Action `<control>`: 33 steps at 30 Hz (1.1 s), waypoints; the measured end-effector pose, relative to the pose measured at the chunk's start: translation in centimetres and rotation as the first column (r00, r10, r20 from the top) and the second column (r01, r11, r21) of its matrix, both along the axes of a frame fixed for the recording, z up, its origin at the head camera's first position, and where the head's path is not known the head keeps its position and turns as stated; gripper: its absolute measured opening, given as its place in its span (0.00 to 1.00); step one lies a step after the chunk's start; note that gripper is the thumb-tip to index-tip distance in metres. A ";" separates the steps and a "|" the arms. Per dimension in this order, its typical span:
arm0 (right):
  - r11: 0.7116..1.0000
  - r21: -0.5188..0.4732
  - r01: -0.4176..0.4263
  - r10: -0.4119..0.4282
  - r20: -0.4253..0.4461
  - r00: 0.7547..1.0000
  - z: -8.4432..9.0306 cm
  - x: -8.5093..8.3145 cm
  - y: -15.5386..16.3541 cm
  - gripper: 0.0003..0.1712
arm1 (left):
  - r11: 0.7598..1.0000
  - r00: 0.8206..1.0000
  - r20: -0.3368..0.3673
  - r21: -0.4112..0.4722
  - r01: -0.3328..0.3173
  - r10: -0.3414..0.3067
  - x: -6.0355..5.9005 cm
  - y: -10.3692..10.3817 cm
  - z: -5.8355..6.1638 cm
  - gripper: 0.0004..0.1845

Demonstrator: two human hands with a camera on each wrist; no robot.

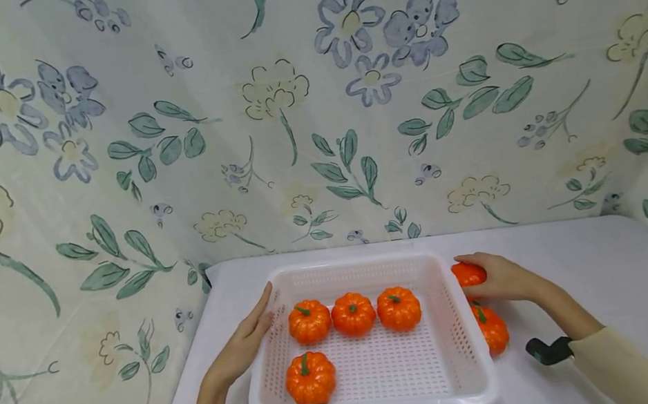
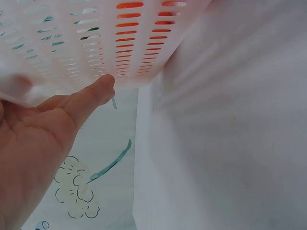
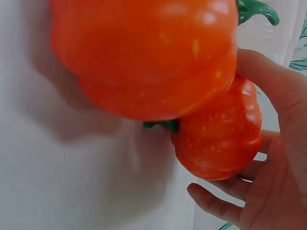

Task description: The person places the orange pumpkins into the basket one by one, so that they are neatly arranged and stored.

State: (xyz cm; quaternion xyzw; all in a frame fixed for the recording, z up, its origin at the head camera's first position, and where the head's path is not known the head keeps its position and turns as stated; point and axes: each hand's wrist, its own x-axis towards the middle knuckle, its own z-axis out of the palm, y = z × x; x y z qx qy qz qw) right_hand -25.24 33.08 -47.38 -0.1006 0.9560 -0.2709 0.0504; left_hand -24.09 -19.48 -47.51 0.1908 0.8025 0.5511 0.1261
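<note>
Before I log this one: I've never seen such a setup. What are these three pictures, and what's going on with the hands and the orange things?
No machine: a person wears three cameras. The wide picture comes from the head; the close-ups come from each wrist. A white slotted basket sits on a white table, with four small orange pumpkins inside. The left hand rests flat against the basket's left wall. The right hand grips a fifth pumpkin just outside the right wall; a sixth pumpkin lies on the table beside it.
</note>
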 end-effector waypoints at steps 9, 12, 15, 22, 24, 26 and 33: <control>0.995 -0.065 0.072 -0.072 0.006 0.997 0.7 1.0 0.8 0.49 | 1.000 1.000 0.012 0.013 0.001 -0.001 -0.2 0.0 0.0 0.32; 0.990 -0.096 0.104 -0.105 -0.002 0.995 0.7 1.6 1.4 0.47 | 1.000 1.000 0.011 0.014 0.007 -0.007 -0.3 -0.1 -0.1 0.32; 0.979 -0.154 0.134 -0.136 -0.003 0.991 0.5 2.2 2.1 0.46 | 1.000 1.000 0.014 0.008 0.006 -0.006 -0.3 -0.1 -0.2 0.33; 0.938 -0.306 0.165 -0.184 -0.036 0.982 -0.9 3.0 3.4 0.42 | 1.000 1.000 0.014 0.004 0.004 -0.004 -0.2 -0.1 -0.1 0.33; 0.934 -0.317 0.168 -0.194 -0.053 0.980 -1.5 3.3 3.6 0.41 | 1.000 1.000 0.012 0.003 0.001 -0.001 -0.2 -0.1 -0.1 0.32; 0.933 -0.318 0.171 -0.199 -0.058 0.978 -2.1 3.5 3.8 0.40 | 1.000 1.000 0.007 0.002 0.002 -0.002 -0.2 -0.1 -0.1 0.33; 0.950 -0.251 0.184 -0.206 -0.066 0.976 -2.5 4.5 4.3 0.45 | 1.000 1.000 0.020 0.010 0.002 -0.003 -0.1 -0.1 -0.2 0.33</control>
